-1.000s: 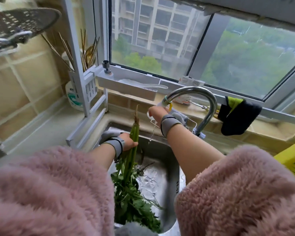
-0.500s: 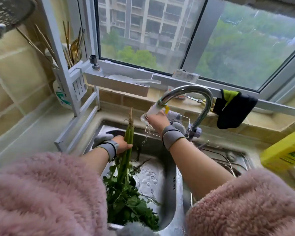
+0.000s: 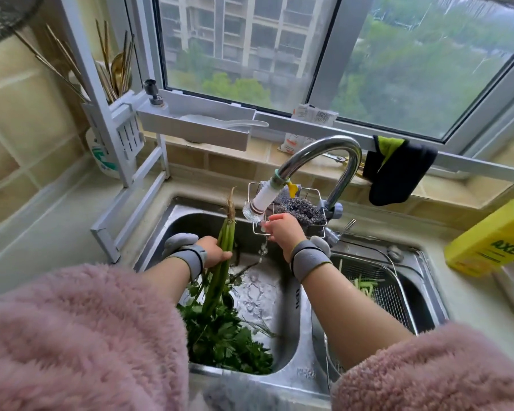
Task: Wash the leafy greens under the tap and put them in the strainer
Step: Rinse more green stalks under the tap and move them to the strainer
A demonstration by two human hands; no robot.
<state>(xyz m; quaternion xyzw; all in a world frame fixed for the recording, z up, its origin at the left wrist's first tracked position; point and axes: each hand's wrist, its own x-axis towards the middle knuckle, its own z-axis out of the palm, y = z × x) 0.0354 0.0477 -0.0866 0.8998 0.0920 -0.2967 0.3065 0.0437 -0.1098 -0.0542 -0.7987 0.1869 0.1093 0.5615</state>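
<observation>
From the head view, looking down over the double sink (image 3: 291, 295), the person's left hand (image 3: 215, 252) is curling round the stalks of the leafy greens (image 3: 220, 292), holding the bunch over the sink's left basin with the root end pointing up and away and the leaves hanging down into the basin at its near side. The left forearm is reaching in from a fluffy pink sleeve (image 3: 80, 333), a grey wrist band (image 3: 190, 258) sitting just behind the hand. The right hand (image 3: 282, 231) is hovering just under the white nozzle of the tap (image 3: 318, 152), fingers loosely spread and gripping nothing, with a thin trickle of water falling beside it into the left basin. The strainer (image 3: 392, 292) is sitting in the sink's right basin, with a few pale green stalk pieces in it, partly hidden by the right forearm. Behind the sink, a wire rack is holding a steel scourer (image 3: 303, 210), and a yellow bottle (image 3: 493, 238) is standing to the sink's right.
</observation>
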